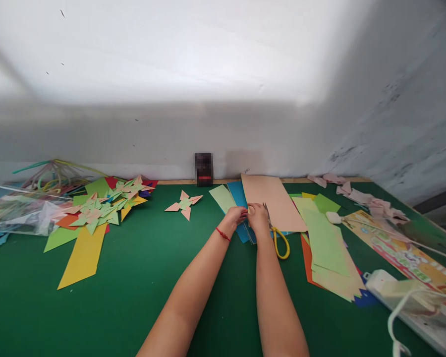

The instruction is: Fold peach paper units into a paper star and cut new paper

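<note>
Both hands meet over the papers near the back middle of the green table. My left hand, with a red cord bracelet at the wrist, has its fingers drawn together and nearly touches my right hand. The fingers of the right hand are also closed. Whatever lies between the fingertips is too small and hidden to name. Around the hands lie blue paper, a pale green sheet and a large peach sheet. Scissors with yellow handles rest beside the right hand, partly hidden behind it.
A folded paper star lies left of the hands. More folded stars are heaped on coloured paper farther left. A dark box-like object stands against the wall. Green sheets and a power strip are at right.
</note>
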### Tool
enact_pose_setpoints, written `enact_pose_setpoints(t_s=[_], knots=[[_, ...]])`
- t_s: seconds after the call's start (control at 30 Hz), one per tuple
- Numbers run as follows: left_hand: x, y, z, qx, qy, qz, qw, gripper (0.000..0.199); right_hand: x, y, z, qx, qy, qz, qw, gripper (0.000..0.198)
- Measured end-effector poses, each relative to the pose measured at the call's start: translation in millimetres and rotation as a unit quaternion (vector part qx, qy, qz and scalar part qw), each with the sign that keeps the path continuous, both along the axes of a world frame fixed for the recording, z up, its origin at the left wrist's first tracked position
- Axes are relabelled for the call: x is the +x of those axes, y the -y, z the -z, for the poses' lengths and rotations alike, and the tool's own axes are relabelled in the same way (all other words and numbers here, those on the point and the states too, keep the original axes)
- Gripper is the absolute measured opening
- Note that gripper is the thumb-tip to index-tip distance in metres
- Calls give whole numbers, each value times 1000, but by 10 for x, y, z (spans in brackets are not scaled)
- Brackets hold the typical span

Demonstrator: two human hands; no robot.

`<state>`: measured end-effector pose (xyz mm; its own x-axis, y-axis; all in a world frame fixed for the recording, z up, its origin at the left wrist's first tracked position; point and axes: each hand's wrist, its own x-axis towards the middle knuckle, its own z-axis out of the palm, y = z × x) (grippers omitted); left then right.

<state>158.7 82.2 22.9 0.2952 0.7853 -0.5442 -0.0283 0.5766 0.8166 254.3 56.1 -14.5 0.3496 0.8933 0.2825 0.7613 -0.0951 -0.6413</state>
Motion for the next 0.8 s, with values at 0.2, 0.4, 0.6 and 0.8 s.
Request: enact_pose_setpoints(t_s=[0.2, 0.4, 0.6, 0.8], knots=[[126, -44, 177, 74, -59, 21, 995, 32, 24, -22, -47, -21, 0, -12, 1000, 41], [106, -63, 235, 137, -110, 13, 984, 29, -13, -66, -57, -58, -16, -40, 997, 47], [162, -19, 321, 162, -115, -3, 980, 31, -23, -65, -123, -62, -24, -38, 997, 39], [232, 19, 324, 185, -97, -19, 978, 32, -20, -46, -139, -62, -26, -29, 997, 38]])
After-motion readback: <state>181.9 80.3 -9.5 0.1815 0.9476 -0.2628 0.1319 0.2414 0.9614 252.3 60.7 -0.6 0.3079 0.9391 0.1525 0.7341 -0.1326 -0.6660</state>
